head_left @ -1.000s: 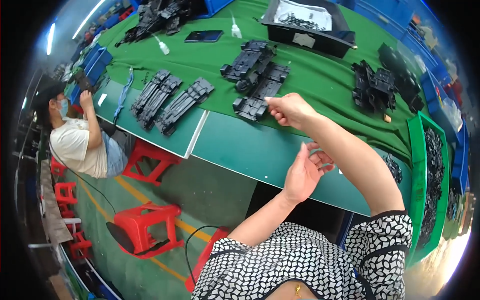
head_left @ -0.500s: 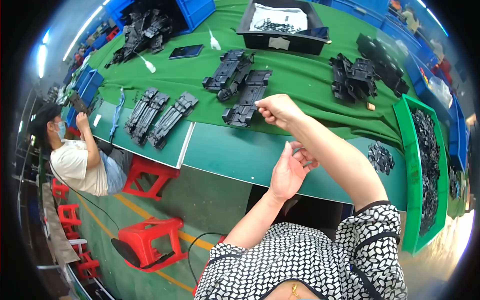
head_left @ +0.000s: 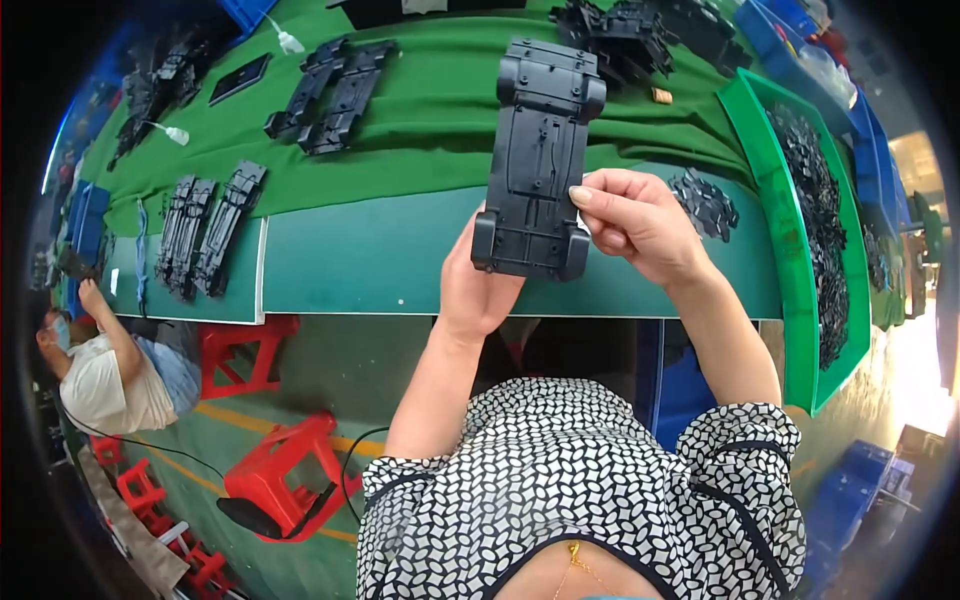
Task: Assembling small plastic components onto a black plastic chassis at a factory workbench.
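A long black plastic toy car chassis [head_left: 538, 165] is held up above the table edge, its wheel-arch ends at top and bottom. My left hand [head_left: 472, 285] supports it from behind and along its lower left side; most of those fingers are hidden behind it. With thumb and bent fingers, my right hand [head_left: 640, 218] grips the right edge of the chassis, toward its lower half. Whether a small part is also inside that grip cannot be made out. Two more chassis [head_left: 345, 97] lie side by side on the green cloth, beyond my left hand.
Several small black parts [head_left: 704, 203] lie on the table, right of my right hand. A green bin [head_left: 787, 235] of black pieces stands at the right edge. More chassis [head_left: 186, 230] lie at left; a co-worker [head_left: 120, 375] sits beyond them. A red stool [head_left: 290, 475] stands on the floor.
A chassis is now raised in both hands; before, my right hand was at one lying on the cloth and my left hand was empty. The view has swung to the right.
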`<state>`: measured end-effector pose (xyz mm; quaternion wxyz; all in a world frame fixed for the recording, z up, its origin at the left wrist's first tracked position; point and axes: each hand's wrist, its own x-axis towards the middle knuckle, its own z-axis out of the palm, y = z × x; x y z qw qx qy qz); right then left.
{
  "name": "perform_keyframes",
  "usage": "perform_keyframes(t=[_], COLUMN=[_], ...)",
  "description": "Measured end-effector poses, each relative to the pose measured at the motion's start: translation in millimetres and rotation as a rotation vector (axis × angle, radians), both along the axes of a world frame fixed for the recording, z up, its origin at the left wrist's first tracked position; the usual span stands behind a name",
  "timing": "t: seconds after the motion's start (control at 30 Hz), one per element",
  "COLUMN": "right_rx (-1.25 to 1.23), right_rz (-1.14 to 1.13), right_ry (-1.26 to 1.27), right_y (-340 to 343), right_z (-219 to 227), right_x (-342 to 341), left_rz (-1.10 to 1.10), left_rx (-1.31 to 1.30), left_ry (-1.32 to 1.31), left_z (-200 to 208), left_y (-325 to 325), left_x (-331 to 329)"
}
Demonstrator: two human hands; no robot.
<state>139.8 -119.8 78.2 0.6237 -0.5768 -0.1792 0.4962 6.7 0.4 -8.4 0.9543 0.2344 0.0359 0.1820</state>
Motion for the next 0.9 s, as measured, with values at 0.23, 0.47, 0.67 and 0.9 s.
perform_keyframes(t=[0.23,0.47,0.67,0.9], right_rx=[-0.02,0.255,0.641,0.617], right_rz=[0.067,0.082,0.126,0.124], right_ry=[-0.019,-1.413,-1.858,-1.905], right_y=[-21.2,-33.2,-33.0,-15.5], right_z=[-12.4,-7.4,-21.2,-24.0], right_x=[-6.3,-15.7,-11.4,2.0], left_rz=[-0.044,0.011,-0.107,-0.192], left_rx=[-0.049,-0.147,0.005,0.039], left_ry=[0.05,-0.039,0.093,0.167], left_z=[5.3,-2.7,6.8,7.4], left_y=[-2.8,-4.1,-7.2,-4.1], left_x=[-2.0,-5.3,-5.8,-6.6])
